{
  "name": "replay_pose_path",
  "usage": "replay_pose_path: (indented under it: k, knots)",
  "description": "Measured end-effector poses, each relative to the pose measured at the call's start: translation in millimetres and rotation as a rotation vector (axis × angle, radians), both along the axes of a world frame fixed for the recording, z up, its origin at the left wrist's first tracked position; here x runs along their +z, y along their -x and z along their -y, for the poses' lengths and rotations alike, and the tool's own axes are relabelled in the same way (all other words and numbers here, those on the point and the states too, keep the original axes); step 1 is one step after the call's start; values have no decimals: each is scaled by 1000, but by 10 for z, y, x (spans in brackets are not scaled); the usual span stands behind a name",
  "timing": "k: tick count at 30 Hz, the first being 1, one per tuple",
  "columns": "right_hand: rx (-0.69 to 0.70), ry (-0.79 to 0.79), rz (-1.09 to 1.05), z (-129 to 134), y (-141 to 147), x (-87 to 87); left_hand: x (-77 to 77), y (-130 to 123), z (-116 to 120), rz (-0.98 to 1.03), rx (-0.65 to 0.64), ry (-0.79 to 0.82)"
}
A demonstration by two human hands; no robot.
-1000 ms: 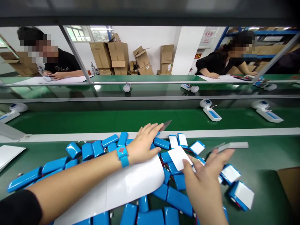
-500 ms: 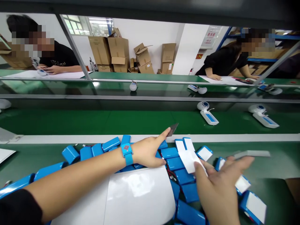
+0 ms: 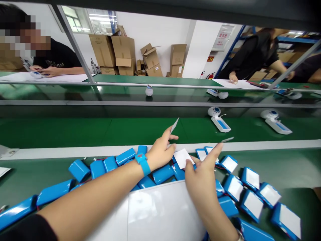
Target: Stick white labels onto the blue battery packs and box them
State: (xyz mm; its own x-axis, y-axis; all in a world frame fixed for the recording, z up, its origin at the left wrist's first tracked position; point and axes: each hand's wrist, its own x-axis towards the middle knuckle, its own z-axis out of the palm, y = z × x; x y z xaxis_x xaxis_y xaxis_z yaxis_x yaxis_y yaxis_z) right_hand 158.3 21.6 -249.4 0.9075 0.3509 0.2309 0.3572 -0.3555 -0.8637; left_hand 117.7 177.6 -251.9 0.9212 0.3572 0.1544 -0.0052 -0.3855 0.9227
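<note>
My left hand point(image 3: 162, 150), with a blue wrist strap point(image 3: 143, 163), reaches over blue battery packs point(image 3: 162, 174); a thin pale piece point(image 3: 175, 125) stands at its index fingertip. My right hand point(image 3: 204, 177) is just to the right, thumb and fingers closed on a white square point(image 3: 184, 158) over the packs. Another thin piece point(image 3: 227, 139) sticks to its raised index fingertip. Packs at the right point(image 3: 253, 204) carry white squares on top. Below my hands lies a glossy white sheet point(image 3: 165, 211).
A green conveyor belt point(image 3: 150, 129) runs behind a white rail point(image 3: 75, 151), with white devices point(image 3: 220, 124) on it. Across the line, one person point(image 3: 60, 57) sits at the left and another point(image 3: 250, 57) leans over at the right. Cardboard boxes point(image 3: 124, 50) stand by the wall.
My right hand has moved left, toward my left hand, and its white square now lies over packs farther left. My left hand's fingertip piece has turned pale side out. The right-hand person has straightened somewhat.
</note>
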Motion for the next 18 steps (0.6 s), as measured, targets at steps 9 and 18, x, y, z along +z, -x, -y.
replay_pose_path:
  k: [9,18]
  knots:
    - [37,74,93,-7,90,94,46,-9,31,-164,-13,-212]
    - [162,60,1,275,151,218,28,-25,15,-198,-14,-302]
